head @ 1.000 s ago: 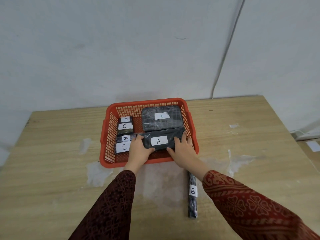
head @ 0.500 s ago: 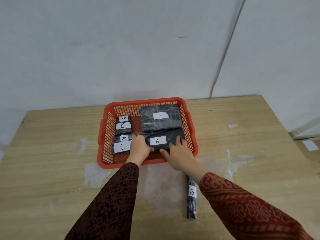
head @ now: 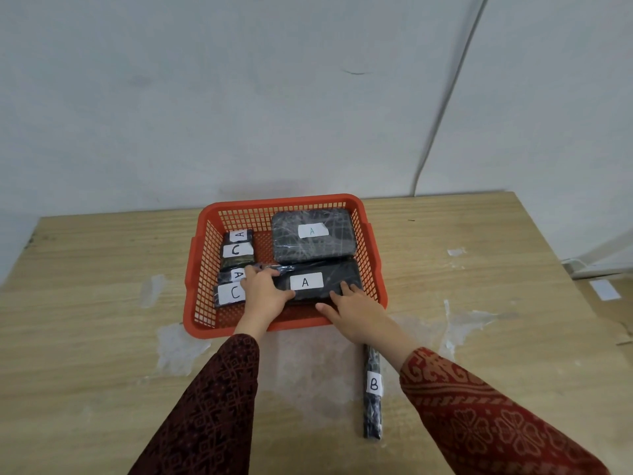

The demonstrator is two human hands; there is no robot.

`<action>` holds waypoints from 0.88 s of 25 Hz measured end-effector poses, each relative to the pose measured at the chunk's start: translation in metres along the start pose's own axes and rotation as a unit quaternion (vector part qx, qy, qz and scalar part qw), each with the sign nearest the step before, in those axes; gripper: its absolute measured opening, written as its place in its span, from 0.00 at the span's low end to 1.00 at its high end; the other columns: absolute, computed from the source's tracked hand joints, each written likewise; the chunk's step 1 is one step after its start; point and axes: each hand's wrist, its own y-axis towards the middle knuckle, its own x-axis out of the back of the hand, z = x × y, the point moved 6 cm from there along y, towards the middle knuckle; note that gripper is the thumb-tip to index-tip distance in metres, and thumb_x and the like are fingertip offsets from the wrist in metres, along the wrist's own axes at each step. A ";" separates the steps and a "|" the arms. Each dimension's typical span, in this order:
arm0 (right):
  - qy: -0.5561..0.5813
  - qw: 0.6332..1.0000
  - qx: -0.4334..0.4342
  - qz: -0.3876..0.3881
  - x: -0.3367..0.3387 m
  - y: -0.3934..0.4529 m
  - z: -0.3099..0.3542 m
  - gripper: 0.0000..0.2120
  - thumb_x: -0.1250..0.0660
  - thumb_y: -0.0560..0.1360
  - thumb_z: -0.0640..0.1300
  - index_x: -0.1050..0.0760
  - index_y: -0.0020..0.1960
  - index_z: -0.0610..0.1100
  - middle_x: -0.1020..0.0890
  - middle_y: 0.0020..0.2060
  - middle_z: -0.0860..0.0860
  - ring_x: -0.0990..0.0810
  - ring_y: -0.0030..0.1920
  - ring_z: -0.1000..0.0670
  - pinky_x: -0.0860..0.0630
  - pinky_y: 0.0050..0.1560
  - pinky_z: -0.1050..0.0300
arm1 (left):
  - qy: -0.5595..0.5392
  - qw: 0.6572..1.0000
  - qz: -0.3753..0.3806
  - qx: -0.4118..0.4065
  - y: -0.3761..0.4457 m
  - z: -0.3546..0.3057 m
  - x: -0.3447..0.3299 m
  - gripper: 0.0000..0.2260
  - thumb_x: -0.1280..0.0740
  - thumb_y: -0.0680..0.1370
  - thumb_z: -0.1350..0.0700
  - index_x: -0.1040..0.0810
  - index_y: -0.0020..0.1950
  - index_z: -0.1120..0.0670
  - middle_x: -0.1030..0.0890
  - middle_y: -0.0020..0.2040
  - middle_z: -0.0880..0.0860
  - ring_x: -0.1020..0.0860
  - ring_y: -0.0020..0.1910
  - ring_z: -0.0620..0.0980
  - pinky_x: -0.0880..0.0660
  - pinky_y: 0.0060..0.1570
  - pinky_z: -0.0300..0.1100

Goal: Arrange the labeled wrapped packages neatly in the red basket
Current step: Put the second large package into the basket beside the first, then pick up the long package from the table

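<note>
A red mesh basket (head: 281, 202) stands on the wooden table. At its back right lies a wide black wrapped package labeled A (head: 308, 250). In front of that lies a long black package labeled A (head: 337, 277). My left hand (head: 265, 293) grips its left end. My right hand (head: 356, 311) lies spread at its front right edge, fingertips touching it. Down the basket's left side sit small packages labeled A (head: 239, 235), C (head: 238, 250), A (head: 233, 275) and C (head: 229, 293). A thin black stick-shaped package labeled B (head: 372, 399) lies on the table under my right forearm.
The wooden table (head: 102, 269) has pale worn patches in front of and beside the basket. A grey wall rises right behind the table, and a cable (head: 442, 108) runs down it at the right. The table's right edge drops off near some white items.
My right hand has slid left off the long A package's right end and back toward its front edge. My left hand stays on the left end. The view shifted slightly.
</note>
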 end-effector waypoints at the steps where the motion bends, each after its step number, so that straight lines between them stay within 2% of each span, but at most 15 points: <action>1: -0.008 1.000 -0.001 0.014 -0.001 0.003 0.002 0.35 0.55 0.79 0.64 0.44 0.76 0.41 0.46 0.77 0.38 0.47 0.76 0.38 0.47 0.76 0.44 | 0.023 0.999 0.004 -0.022 -0.001 -0.002 -0.001 0.28 0.24 0.68 0.52 0.26 0.65 0.59 0.35 0.64 0.59 0.36 0.65 0.60 0.37 0.65 0.49; 4: -0.012 0.999 -0.014 0.040 -0.004 0.006 0.008 0.38 0.56 0.78 0.65 0.47 0.76 0.38 0.49 0.77 0.37 0.49 0.76 0.37 0.47 0.76 0.43 | 0.106 0.993 0.016 -0.057 -0.005 -0.007 -0.003 0.28 0.28 0.72 0.48 0.28 0.68 0.57 0.36 0.67 0.59 0.39 0.66 0.60 0.36 0.64 0.50; 6: -0.003 1.000 -0.009 -0.003 0.000 -0.001 0.010 0.36 0.55 0.79 0.64 0.44 0.75 0.38 0.45 0.76 0.37 0.47 0.76 0.37 0.46 0.76 0.43 | 0.216 0.973 0.028 -0.070 -0.010 -0.013 -0.005 0.27 0.34 0.75 0.45 0.31 0.70 0.56 0.40 0.72 0.60 0.44 0.71 0.62 0.39 0.67 0.52; 7: 0.007 0.998 0.014 -0.054 0.006 -0.010 0.011 0.32 0.52 0.80 0.61 0.39 0.74 0.40 0.41 0.75 0.39 0.44 0.76 0.39 0.45 0.75 0.45 | 0.249 0.965 0.036 -0.070 -0.015 -0.017 -0.007 0.27 0.36 0.76 0.45 0.34 0.72 0.55 0.44 0.75 0.61 0.48 0.73 0.62 0.42 0.69 0.53; 9: 0.023 0.976 0.107 -0.191 0.019 -0.037 0.015 0.21 0.43 0.80 0.53 0.27 0.66 0.42 0.28 0.69 0.42 0.33 0.71 0.43 0.36 0.71 0.46 | 0.239 0.967 0.027 -0.086 -0.030 -0.028 -0.007 0.27 0.38 0.78 0.46 0.37 0.74 0.55 0.49 0.77 0.62 0.53 0.75 0.62 0.49 0.72 0.54; 11: 0.050 0.931 0.184 -0.311 0.021 -0.073 0.006 0.11 0.37 0.77 0.45 0.21 0.55 0.43 0.19 0.55 0.46 0.24 0.59 0.46 0.27 0.59 0.51 | 0.165 0.974 -0.044 -0.146 -0.053 -0.040 0.001 0.22 0.38 0.78 0.49 0.32 0.71 0.54 0.41 0.75 0.61 0.47 0.75 0.60 0.49 0.71 0.54; 12: 0.079 0.918 0.192 -0.337 0.015 -0.089 -0.004 0.09 0.37 0.76 0.43 0.21 0.52 0.43 0.19 0.50 0.48 0.23 0.54 0.48 0.26 0.54 0.55 | 0.118 0.972 -0.092 -0.183 -0.070 -0.044 0.008 0.18 0.36 0.78 0.52 0.27 0.67 0.55 0.33 0.72 0.60 0.40 0.73 0.59 0.44 0.69 0.53; 14: 0.131 0.920 0.168 -0.330 -0.003 -0.111 -0.031 0.06 0.36 0.75 0.40 0.22 0.50 0.42 0.20 0.47 0.49 0.24 0.49 0.48 0.24 0.49 0.54 | 0.021 0.951 -0.162 -0.261 -0.111 -0.047 0.015 0.12 0.35 0.76 0.56 0.22 0.59 0.57 0.24 0.61 0.57 0.28 0.63 0.55 0.34 0.62 0.47; 16: 0.134 0.940 0.138 -0.280 -0.024 -0.116 -0.054 0.08 0.35 0.77 0.41 0.22 0.54 0.41 0.20 0.52 0.47 0.24 0.54 0.46 0.23 0.53 0.50 | -0.038 0.934 -0.153 -0.321 -0.151 -0.043 0.006 0.09 0.36 0.77 0.57 0.21 0.55 0.56 0.22 0.53 0.52 0.26 0.55 0.49 0.31 0.57 0.40; 17: 0.128 0.954 0.124 -0.240 -0.035 -0.112 -0.062 0.12 0.36 0.78 0.44 0.24 0.59 0.42 0.22 0.58 0.45 0.26 0.60 0.45 0.24 0.59 0.49 | -0.054 0.934 -0.126 -0.330 -0.166 -0.040 -0.004 0.09 0.36 0.77 0.56 0.20 0.54 0.56 0.22 0.51 0.51 0.25 0.53 0.47 0.30 0.54 0.38; 19: 0.140 0.975 0.084 -0.152 -0.052 -0.099 -0.071 0.23 0.39 0.79 0.51 0.34 0.71 0.43 0.32 0.71 0.45 0.36 0.70 0.44 0.34 0.69 0.49 | -0.063 0.953 -0.038 -0.294 -0.184 -0.032 -0.033 0.10 0.36 0.77 0.52 0.21 0.55 0.55 0.23 0.50 0.50 0.24 0.50 0.48 0.27 0.49 0.40; 21: 0.134 0.985 0.043 -0.100 -0.064 -0.083 -0.072 0.31 0.39 0.78 0.54 0.45 0.76 0.44 0.41 0.76 0.47 0.43 0.74 0.44 0.40 0.73 0.48 | -0.001 0.976 0.070 -0.207 -0.190 -0.020 -0.072 0.19 0.36 0.76 0.44 0.26 0.62 0.52 0.24 0.54 0.49 0.24 0.53 0.50 0.26 0.48 0.41; 22: 0.122 0.988 0.028 -0.093 -0.069 -0.078 -0.071 0.33 0.38 0.78 0.54 0.47 0.77 0.44 0.41 0.76 0.47 0.44 0.74 0.44 0.40 0.73 0.47 | 0.052 0.977 0.114 -0.170 -0.191 -0.013 -0.090 0.23 0.36 0.74 0.41 0.28 0.65 0.51 0.26 0.56 0.50 0.24 0.55 0.51 0.26 0.48 0.43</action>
